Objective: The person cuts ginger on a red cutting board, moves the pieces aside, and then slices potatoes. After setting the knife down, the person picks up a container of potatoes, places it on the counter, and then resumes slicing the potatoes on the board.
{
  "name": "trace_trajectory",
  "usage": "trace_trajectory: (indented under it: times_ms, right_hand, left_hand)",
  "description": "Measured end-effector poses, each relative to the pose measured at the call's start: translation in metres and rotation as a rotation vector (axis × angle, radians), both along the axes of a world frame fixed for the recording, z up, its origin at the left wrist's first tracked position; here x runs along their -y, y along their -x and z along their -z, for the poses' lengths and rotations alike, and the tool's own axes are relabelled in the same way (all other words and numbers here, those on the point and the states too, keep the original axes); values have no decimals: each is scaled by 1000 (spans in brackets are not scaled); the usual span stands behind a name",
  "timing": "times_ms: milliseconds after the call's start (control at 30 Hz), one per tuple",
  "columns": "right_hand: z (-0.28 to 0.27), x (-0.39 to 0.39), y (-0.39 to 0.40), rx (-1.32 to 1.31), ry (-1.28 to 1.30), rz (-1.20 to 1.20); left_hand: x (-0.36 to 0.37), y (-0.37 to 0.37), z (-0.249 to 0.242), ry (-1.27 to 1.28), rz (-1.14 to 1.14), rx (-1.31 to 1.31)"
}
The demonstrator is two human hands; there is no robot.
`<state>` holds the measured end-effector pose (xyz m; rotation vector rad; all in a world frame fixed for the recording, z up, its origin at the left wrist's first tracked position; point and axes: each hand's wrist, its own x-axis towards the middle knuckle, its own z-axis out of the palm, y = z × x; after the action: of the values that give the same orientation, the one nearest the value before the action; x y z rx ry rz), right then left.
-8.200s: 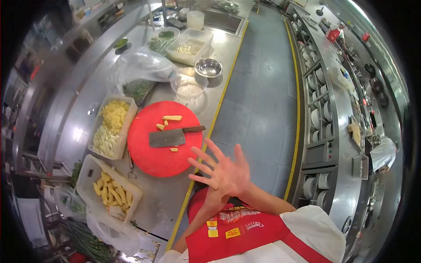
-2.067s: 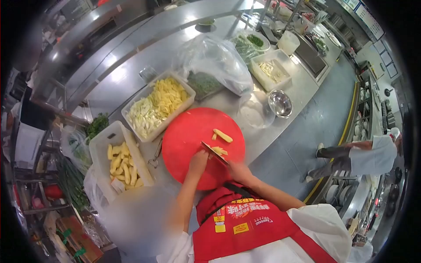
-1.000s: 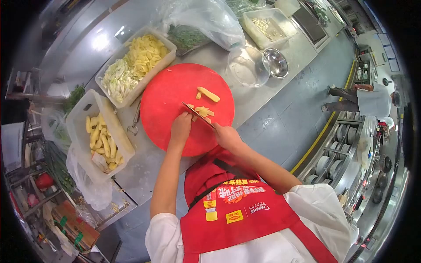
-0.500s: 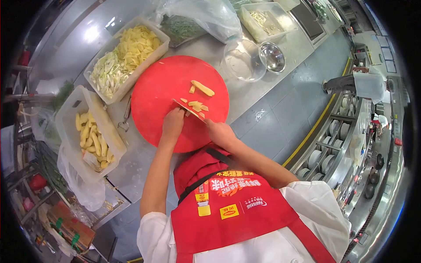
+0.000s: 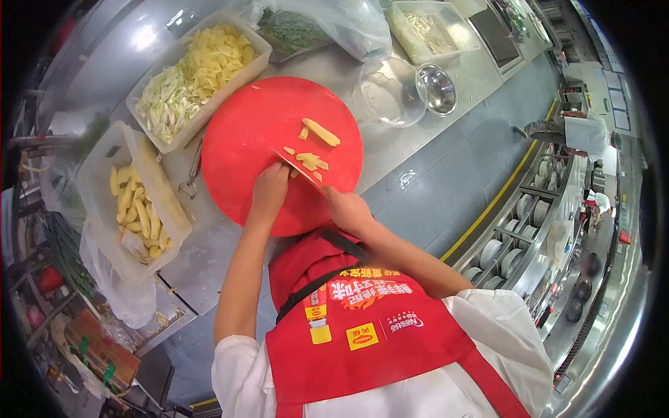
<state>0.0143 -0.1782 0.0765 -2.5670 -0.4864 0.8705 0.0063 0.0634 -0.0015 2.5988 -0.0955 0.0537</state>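
On the round red cutting board, my right hand grips a kitchen knife by its handle. The blade angles away to the upper left, seen nearly edge-on. My left hand is closed, its curled fingertips beside the blade and pressed to a small piece of pale yellow vegetable that they mostly hide. Cut yellow pieces lie just past the blade. Farther up the board rests a longer, finger-shaped yellow piece, with a short one touching it.
Left of the board, a plastic tub holds whole peeled yellow pieces. Another tub contains yellow slices and pale shreds. A clear bowl and steel bowl stand at the upper right. A person is beyond the aisle, near stacked plates.
The view has shifted slightly, so board and tubs sit a little differently in frame. My hands and knife keep almost the same place on the board. The distant person's legs have moved.
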Motion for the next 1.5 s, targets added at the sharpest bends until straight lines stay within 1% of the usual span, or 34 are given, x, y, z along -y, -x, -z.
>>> trace_trajectory:
  times_ms: [100, 200, 300, 400, 500, 600, 700, 767, 900, 1000, 1067, 1167, 1200, 1300, 1400, 1500]
  right_hand:
    - [-3, 0, -4, -3, -6, 2]
    - [-13, -3, 1, -7, -50, 20]
    - [2, -2, -2, -18, 3, -6]
    - [-2, 1, -3, 9, -25, -12]
    - [2, 2, 8, 51, -89, 21]
    - [8, 3, 2, 10, -20, -16]
    - [1, 5, 7, 133, -110, -1]
    - [7, 4, 6, 140, -76, -24]
    - [3, 3, 4, 121, -51, -34]
    - [-7, 0, 8, 9, -38, 20]
    - [3, 1, 6, 19, -30, -8]
    - [2, 1, 3, 25, -15, -19]
    - [0, 2, 2, 23, -7, -23]
    - [7, 2, 11, 133, -63, -19]
    - [7, 1, 2, 19, -5, -4]
    - [5, 4, -3, 31, -51, -5]
  left_hand:
    - [-1, -2, 1, -56, 26, -59]
    - [1, -1, 2, -22, -13, -41]
    - [0, 2, 3, 29, -18, -38]
    - [-1, 4, 0, 53, -8, 5]
    - [2, 6, -3, 61, -44, 14]
    - [-1, 5, 0, 77, -28, -47]
    - [-1, 5, 3, 169, -46, 47]
    - [-4, 6, 3, 150, -31, 46]
    - [-7, 8, 9, 140, -9, 62]
    - [-5, 9, 6, 160, -23, 80]
    - [-5, 9, 6, 160, -20, 78]
    - [-10, 9, 22, 144, 7, 80]
    - [-9, 8, 20, 139, 14, 80]
    - [-6, 9, 13, 178, -24, 99]
    - [-7, 9, 5, 179, -17, 91]
    - [-8, 8, 14, 189, 9, 90]
